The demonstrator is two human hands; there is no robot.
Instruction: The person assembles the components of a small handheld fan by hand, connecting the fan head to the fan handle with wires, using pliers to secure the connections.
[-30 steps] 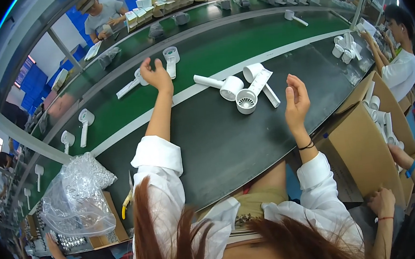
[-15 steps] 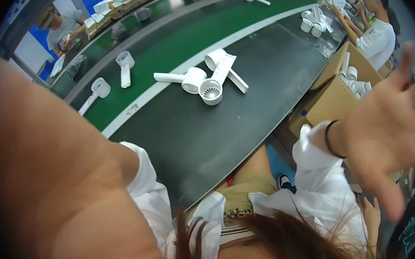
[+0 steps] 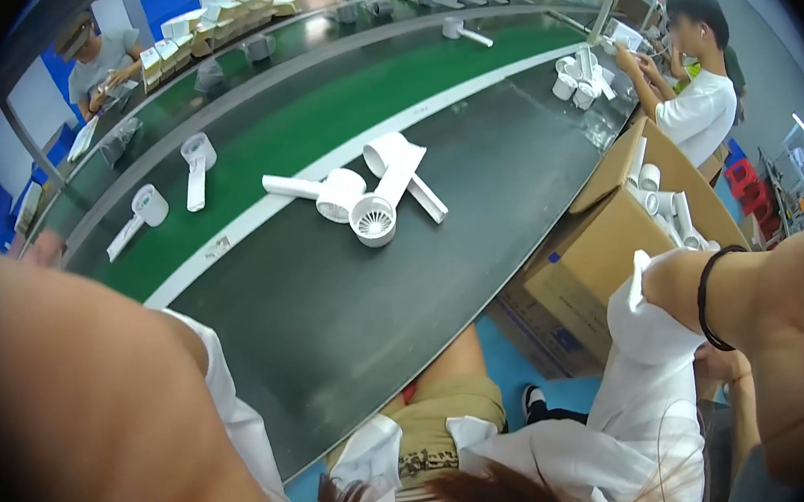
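Observation:
My left arm fills the left side, raised close to the camera, and its hand lies outside the picture. On the right, my right hand is lifted close too, with a black band around the wrist. Its fingers are cut off by the dark rim. Neither hand visibly touches anything on the bench. In front of me, a small cluster of white handheld fan housings lies on the dark work surface, round heads together and handles pointing different ways. One head shows a radial grille.
A green conveyor belt curves behind, carrying more fan housings. An open cardboard box of white parts stands at the right, below a farther pile. One co-worker sits at the right, another far left.
My right hand, open with spread fingers before, has swung closer to the right rim, taking its fingers out of sight. The view has shifted, showing more of the box. The fan housings lie as before.

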